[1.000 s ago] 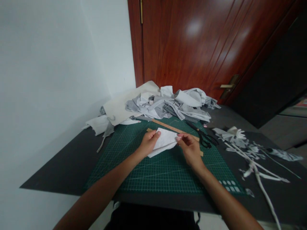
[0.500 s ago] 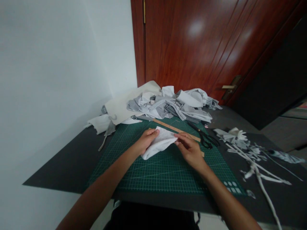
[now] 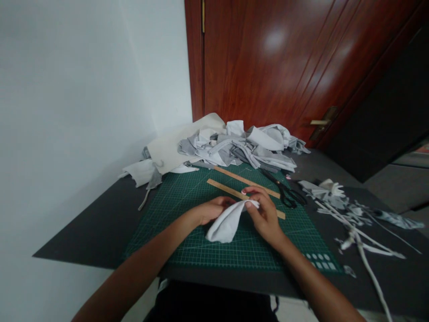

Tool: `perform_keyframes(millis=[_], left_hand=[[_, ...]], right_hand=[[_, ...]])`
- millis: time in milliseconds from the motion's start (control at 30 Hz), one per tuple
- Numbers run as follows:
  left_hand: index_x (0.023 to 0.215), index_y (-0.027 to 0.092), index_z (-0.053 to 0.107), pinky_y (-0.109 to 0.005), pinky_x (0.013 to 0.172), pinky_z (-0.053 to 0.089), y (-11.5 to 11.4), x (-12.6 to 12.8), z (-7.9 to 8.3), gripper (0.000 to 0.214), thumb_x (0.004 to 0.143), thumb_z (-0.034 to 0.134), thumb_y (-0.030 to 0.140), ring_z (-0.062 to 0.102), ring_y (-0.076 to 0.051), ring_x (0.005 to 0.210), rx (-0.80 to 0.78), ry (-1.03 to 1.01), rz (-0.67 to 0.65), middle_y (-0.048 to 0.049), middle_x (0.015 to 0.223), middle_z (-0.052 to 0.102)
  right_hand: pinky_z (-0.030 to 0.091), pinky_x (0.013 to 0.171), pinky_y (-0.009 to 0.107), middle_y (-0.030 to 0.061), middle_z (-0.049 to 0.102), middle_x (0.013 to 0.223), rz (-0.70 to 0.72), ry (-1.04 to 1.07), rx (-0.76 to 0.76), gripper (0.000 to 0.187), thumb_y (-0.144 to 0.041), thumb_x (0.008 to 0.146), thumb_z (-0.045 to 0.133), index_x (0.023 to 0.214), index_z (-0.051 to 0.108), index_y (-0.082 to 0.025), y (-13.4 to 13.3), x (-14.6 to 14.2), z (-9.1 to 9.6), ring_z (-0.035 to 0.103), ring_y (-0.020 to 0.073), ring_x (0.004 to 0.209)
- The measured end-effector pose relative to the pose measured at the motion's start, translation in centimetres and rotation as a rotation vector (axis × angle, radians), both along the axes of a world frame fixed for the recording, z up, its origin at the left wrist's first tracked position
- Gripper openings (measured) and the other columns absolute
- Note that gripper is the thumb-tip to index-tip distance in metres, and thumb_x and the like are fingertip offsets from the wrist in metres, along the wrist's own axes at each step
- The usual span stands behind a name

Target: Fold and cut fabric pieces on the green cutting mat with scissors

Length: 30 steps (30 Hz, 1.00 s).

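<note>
While the right hand [image 3: 264,213] is pinching the top corner of the white cloth piece [image 3: 228,222] and the left hand [image 3: 209,210] is gripping it alongside, the cloth, spread flatter a second ago, is now hanging bunched and drooping over the green cutting mat [image 3: 187,197]. The folding seems to be progressing. Beyond the hands, two wooden rulers [image 3: 231,191] and scissors [image 3: 284,191] are lying.

No legible text; cutting mat [image 3: 187,197] shows grid lines & pale squares, markings too small to read.
</note>
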<state>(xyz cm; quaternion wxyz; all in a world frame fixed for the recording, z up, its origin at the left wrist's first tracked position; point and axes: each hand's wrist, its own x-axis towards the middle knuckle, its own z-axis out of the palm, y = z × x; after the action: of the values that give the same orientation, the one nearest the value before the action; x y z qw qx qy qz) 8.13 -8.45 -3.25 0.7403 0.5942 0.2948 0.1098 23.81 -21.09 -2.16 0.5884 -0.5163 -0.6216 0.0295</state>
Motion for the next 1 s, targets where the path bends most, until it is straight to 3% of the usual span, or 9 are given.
perform_keyframes(millis=[100,200,367,467,667,767,867,933,1000], left_hand=[[0.101,0.015,0.071,-0.025,0.065,0.042,-0.7,0.1,0.6,0.053,0.078,0.075,0.063,0.057,-0.013,0.069,-0.019,-0.162,-0.025,-0.0019,0.082,0.068],[0.091,0.013,0.070,-0.026,0.064,0.041,-0.7,-0.1,1.0,0.066,0.076,0.067,0.077,0.056,-0.013,0.068,-0.047,-0.214,-0.201,-0.0033,0.080,0.067],[0.093,0.013,0.067,-0.024,0.067,0.042,-0.3,-0.2,0.7,0.054,0.061,0.093,0.049,0.058,-0.012,0.073,-0.014,-0.115,-0.186,-0.0004,0.084,0.066],[0.092,0.014,0.066,-0.025,0.067,0.045,0.1,-0.3,0.4,0.052,0.063,0.092,0.049,0.058,-0.012,0.072,-0.147,-0.098,-0.120,0.0007,0.081,0.064],[0.094,0.013,0.065,-0.026,0.058,0.045,0.9,-0.7,0.5,0.050,0.062,0.093,0.038,0.060,-0.013,0.068,-0.207,-0.064,-0.276,-0.0013,0.078,0.064],[0.091,0.016,0.060,-0.022,0.050,0.033,0.7,-0.1,0.2,0.033,0.072,0.083,0.031,0.050,-0.009,0.055,0.003,0.016,-0.077,0.0045,0.068,0.056],[0.083,0.017,0.060,-0.022,0.054,0.031,0.7,0.3,0.0,0.011,0.078,0.069,0.017,0.050,-0.010,0.059,0.513,0.082,0.050,0.0045,0.067,0.055],[0.082,0.017,0.062,-0.023,0.061,0.035,0.9,0.1,0.0,0.008,0.078,0.061,0.010,0.054,-0.013,0.069,0.779,0.045,0.011,0.0024,0.073,0.060],[0.083,0.017,0.065,-0.025,0.066,0.039,1.1,-0.3,0.3,0.011,0.076,0.060,0.009,0.057,-0.015,0.076,0.867,0.023,-0.110,0.0004,0.080,0.063]], right_hand=[[0.043,0.059,0.029,-0.0002,0.062,0.076,-0.116,0.114,-0.097,0.016,-0.036,0.099,0.056,0.089,0.059,-0.023,0.1,-0.3,-0.3,0.056,0.0179,0.066],[0.037,0.056,0.029,-0.0022,0.058,0.070,-0.268,0.083,-0.092,0.018,-0.038,0.099,0.055,0.090,0.059,-0.022,0.3,0.2,-0.1,0.051,0.0167,0.061],[0.036,0.057,0.029,-0.0028,0.055,0.070,-0.340,0.084,-0.046,0.019,-0.038,0.099,0.053,0.090,0.057,-0.022,0.3,1.7,0.9,0.048,0.0164,0.062],[0.036,0.059,0.029,-0.0035,0.052,0.070,-0.313,0.085,-0.011,0.018,-0.038,0.099,0.053,0.089,0.056,-0.022,0.1,2.3,1.3,0.047,0.0165,0.063],[0.040,0.063,0.031,-0.0027,0.055,0.074,-0.374,0.069,0.126,0.017,-0.038,0.097,0.056,0.089,0.057,-0.023,-0.2,2.8,1.2,0.051,0.0176,0.067],[0.043,0.065,0.031,-0.0017,0.059,0.076,-0.370,0.018,0.184,0.012,-0.034,0.096,0.058,0.090,0.058,-0.024,-0.3,3.2,1.1,0.055,0.0184,0.069],[0.044,0.064,0.031,-0.0006,0.063,0.077,-0.326,-0.039,0.147,0.009,-0.032,0.094,0.060,0.091,0.060,-0.024,-0.2,3.3,1.0,0.057,0.0188,0.068],[0.044,0.063,0.031,0.0001,0.065,0.078,-0.276,-0.044,0.082,0.010,-0.033,0.093,0.061,0.090,0.062,-0.024,-0.2,3.0,1.2,0.057,0.0190,0.068],[0.045,0.063,0.031,-0.0002,0.064,0.076,-0.216,0.033,0.007,0.015,-0.037,0.092,0.061,0.087,0.062,-0.024,-0.1,2.6,1.5,0.057,0.0187,0.067]])
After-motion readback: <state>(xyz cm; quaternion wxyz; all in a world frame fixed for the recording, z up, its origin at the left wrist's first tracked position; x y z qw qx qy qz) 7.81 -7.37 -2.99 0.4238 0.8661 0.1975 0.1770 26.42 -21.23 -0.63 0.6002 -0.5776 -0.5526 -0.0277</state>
